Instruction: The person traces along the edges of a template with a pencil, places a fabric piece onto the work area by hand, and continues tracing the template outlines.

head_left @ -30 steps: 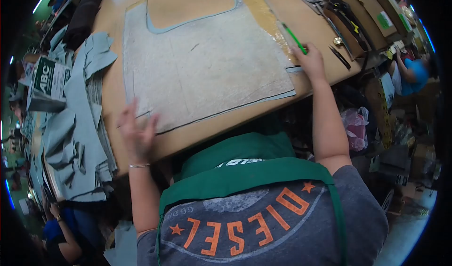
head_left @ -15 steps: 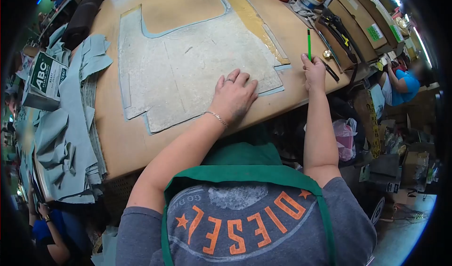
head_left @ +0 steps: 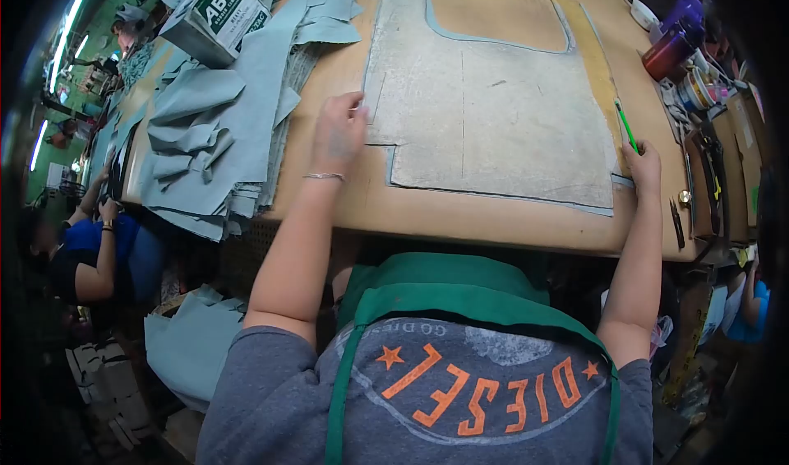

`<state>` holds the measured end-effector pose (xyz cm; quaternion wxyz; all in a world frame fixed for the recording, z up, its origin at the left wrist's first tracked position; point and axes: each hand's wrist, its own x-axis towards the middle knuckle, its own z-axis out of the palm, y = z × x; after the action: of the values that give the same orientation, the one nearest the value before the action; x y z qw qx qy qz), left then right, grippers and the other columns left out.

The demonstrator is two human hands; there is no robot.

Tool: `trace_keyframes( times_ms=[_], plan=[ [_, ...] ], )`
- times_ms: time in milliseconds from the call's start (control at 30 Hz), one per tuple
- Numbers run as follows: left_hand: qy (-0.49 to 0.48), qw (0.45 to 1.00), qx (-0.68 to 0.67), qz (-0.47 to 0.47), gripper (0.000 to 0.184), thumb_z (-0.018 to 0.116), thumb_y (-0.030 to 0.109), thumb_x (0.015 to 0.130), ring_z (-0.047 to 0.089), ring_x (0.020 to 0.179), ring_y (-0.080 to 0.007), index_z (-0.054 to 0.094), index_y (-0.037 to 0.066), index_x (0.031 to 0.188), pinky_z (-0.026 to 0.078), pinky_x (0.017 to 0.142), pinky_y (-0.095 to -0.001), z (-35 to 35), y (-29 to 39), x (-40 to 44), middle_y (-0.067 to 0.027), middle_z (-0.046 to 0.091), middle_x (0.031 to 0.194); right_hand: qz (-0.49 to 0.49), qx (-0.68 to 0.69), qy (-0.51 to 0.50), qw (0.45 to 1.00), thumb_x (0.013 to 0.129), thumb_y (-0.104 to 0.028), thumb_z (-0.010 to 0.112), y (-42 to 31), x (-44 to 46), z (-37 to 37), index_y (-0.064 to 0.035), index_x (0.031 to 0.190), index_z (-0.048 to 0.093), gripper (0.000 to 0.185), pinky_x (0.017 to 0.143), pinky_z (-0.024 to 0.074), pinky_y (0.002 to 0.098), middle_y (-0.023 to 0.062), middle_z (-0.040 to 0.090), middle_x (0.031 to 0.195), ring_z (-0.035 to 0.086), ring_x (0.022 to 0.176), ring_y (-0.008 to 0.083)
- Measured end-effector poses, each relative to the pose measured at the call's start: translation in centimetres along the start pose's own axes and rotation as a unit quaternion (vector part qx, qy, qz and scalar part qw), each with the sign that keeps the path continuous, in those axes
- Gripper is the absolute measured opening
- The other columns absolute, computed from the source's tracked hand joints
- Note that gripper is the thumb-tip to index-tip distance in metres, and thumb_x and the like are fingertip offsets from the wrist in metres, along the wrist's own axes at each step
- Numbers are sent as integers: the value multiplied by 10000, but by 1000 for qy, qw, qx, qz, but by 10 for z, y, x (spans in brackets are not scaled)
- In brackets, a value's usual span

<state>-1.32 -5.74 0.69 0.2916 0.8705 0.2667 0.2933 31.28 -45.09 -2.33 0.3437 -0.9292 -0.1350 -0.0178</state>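
Note:
My right hand (head_left: 643, 167) is closed round a green pencil (head_left: 628, 125) at the right side of a large flat pattern board (head_left: 493, 120). The pencil points up and away, over the board's brown-taped strip (head_left: 593, 50). Near the board's left edge is my left hand (head_left: 339, 132), fingers bent and thumb a little apart, slightly blurred. Nothing shows in it, and I cannot tell whether it touches the edge. Blue-grey sheet material (head_left: 622, 180) peeks out from under the board along its edges and at the curved cutout.
Left of the board lies a stack of blue-grey sheets (head_left: 238, 128) with an ABC-labelled box (head_left: 218, 21) on it. A red tumbler (head_left: 670, 50), tubs (head_left: 699, 91), black tweezers (head_left: 676, 224) and cardboard boxes (head_left: 744, 136) stand or lie right. A co-worker (head_left: 90, 251) sits left.
The view has swung left. My left hand has moved off the board's middle to its left edge. My right hand, still gripping the pencil, has come to the board's right edge.

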Motion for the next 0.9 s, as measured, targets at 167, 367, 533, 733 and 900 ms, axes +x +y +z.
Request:
trace_keyframes(
  times_ms=[167, 367, 533, 733, 900],
  plan=[
    [-72, 996, -1, -48, 294, 591, 101, 740, 566, 740, -226, 563, -27, 1003, 463, 704, -302, -6, -25, -4, -145, 555, 856, 8, -19, -10, 1000, 712, -236, 660, -1, 8, 4, 38, 862, 584, 322, 633, 435, 290, 112, 600, 742, 553, 666, 164],
    [-64, 998, 15, -25, 272, 583, 92, 737, 554, 731, -227, 565, -34, 978, 459, 699, -303, 2, -27, -3, -142, 540, 832, 95, 108, -39, 989, 728, -212, 653, -8, 7, -3, 15, 839, 583, 263, 534, 401, 243, 56, 573, 703, 503, 592, 101],
    [-55, 996, -21, -60, 259, 576, 98, 737, 549, 725, -222, 563, -27, 963, 457, 702, -297, 2, -26, -4, -134, 536, 826, 110, 155, -68, 979, 740, -188, 638, -12, 12, -7, 1, 802, 575, 209, 505, 377, 227, 28, 549, 660, 470, 559, 76],
    [-89, 984, -94, -122, 328, 598, 134, 722, 561, 758, -221, 503, -50, 977, 460, 699, -314, 7, -29, 3, -160, 557, 878, 12, 19, -23, 999, 748, -230, 626, -24, 1, -3, 32, 773, 544, 276, 574, 419, 319, 105, 546, 651, 515, 607, 175],
    [-80, 990, -65, -99, 394, 646, 159, 682, 552, 788, -247, 485, -38, 983, 453, 719, -338, 13, -28, 2, -166, 553, 887, -29, -93, 37, 995, 749, -330, 602, -20, 6, 8, 51, 779, 537, 387, 624, 430, 364, 206, 563, 702, 557, 665, 281]
  ],
)
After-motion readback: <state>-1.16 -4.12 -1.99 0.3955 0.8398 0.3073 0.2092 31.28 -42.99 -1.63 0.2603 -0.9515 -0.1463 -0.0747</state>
